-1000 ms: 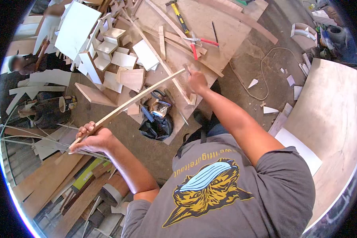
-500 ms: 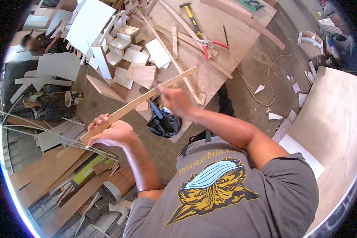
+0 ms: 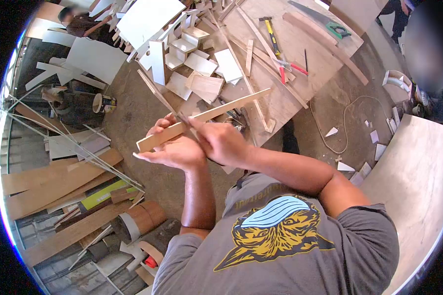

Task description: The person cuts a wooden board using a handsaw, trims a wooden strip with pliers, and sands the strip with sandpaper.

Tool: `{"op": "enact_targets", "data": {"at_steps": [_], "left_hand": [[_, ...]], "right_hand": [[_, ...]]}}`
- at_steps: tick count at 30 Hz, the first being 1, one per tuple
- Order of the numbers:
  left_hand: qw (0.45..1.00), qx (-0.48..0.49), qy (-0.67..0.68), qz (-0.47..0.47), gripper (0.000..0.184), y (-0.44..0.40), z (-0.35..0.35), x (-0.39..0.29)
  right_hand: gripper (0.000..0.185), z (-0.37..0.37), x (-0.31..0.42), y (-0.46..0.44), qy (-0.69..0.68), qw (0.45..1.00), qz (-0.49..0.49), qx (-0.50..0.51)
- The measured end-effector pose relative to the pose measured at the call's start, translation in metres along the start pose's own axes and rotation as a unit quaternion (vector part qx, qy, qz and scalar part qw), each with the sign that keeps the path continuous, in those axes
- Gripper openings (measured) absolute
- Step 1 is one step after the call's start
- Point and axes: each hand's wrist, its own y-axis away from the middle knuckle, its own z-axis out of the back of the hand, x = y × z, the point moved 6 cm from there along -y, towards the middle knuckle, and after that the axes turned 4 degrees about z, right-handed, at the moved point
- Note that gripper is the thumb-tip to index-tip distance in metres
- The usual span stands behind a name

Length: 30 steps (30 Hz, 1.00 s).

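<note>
A narrow wooden strip (image 3: 231, 106) runs up and to the right in front of me. My left hand (image 3: 174, 150) is palm up under its near end, thumb along one side and fingers curled round it. My right hand (image 3: 220, 141) is closed against the strip just beyond the left hand, its fingertips on the wood. Something thin and dark shows at those fingertips, but I cannot make out what it is. The far end of the strip sticks out over the worktable (image 3: 325, 66).
On the worktable are a hammer (image 3: 270, 35), red-handled pliers (image 3: 285, 67), a handsaw (image 3: 325, 20) and several wood offcuts (image 3: 206, 87). A bent plywood sheet (image 3: 408, 182) stands at right. Boards (image 3: 69, 184) lie at left. One person (image 3: 86, 24) is at far left; another is at upper right.
My right hand has slid down the strip toward my left hand. The view has shifted, so the table sits further right and a second person shows at upper right.
</note>
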Motion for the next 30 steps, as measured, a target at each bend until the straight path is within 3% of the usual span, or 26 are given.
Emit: {"op": "enact_targets", "data": {"at_steps": [3, 6, 7, 11, 14, 16, 19, 20, 22, 25, 28, 29, 30], "left_hand": [[0.999, -0.041, 0.013, -0.016, 0.048, 0.004, -0.031, -0.035], [0.965, 0.251, 0.069, -0.025, 0.047, -0.029, -0.004, -0.041], [0.986, 0.164, 0.011, -0.020, 0.045, -0.030, 0.006, -0.037], [0.989, 0.116, -0.038, -0.084, 0.040, -0.024, 0.003, -0.039], [0.985, 0.118, -0.056, -0.113, 0.041, -0.020, 0.002, -0.041], [0.986, 0.120, -0.040, -0.112, 0.041, -0.020, 0.005, -0.041], [0.987, 0.117, -0.022, -0.109, 0.041, -0.015, 0.003, -0.038], [0.988, 0.115, -0.017, -0.105, 0.041, -0.013, 0.001, -0.038], [0.988, 0.113, -0.018, -0.107, 0.041, -0.010, 0.000, -0.040], [0.987, 0.107, -0.016, -0.117, 0.041, -0.009, -0.003, -0.041], [0.988, 0.106, 0.005, -0.114, 0.040, -0.008, -0.004, -0.039], [0.987, 0.110, -0.003, -0.116, 0.040, -0.008, -0.006, -0.040], [0.986, 0.114, -0.008, -0.121, 0.039, -0.008, -0.008, -0.041]], "right_hand": [[0.040, 0.010, -0.028, 0.001, -0.001, 0.999, -0.049, 0.020], [0.040, 0.002, -0.056, 0.014, 0.075, 0.989, -0.112, 0.053], [0.042, 0.002, -0.052, 0.012, 0.086, 0.990, -0.103, 0.044], [0.046, -0.004, 0.023, -0.005, -0.077, 0.995, 0.008, 0.070], [0.049, 0.001, 0.006, -0.003, 0.019, 0.997, -0.010, 0.074], [0.050, 0.001, -0.029, -0.001, 0.128, 0.969, -0.140, 0.155], [0.053, -0.003, 0.025, -0.001, 0.023, 0.995, 0.040, 0.087], [0.056, 0.001, 0.041, -0.001, 0.023, 0.995, 0.057, 0.079], [0.057, 0.001, 0.017, 0.006, 0.223, 0.967, -0.024, 0.120], [0.058, 0.007, -0.041, 0.011, 0.229, 0.938, -0.188, 0.181], [0.050, 0.011, 0.023, 0.007, 0.109, 0.983, -0.029, 0.144], [0.048, 0.008, 0.021, 0.011, 0.135, 0.980, -0.019, 0.145], [0.049, 0.005, -0.003, 0.018, 0.175, 0.971, -0.075, 0.148]]}}
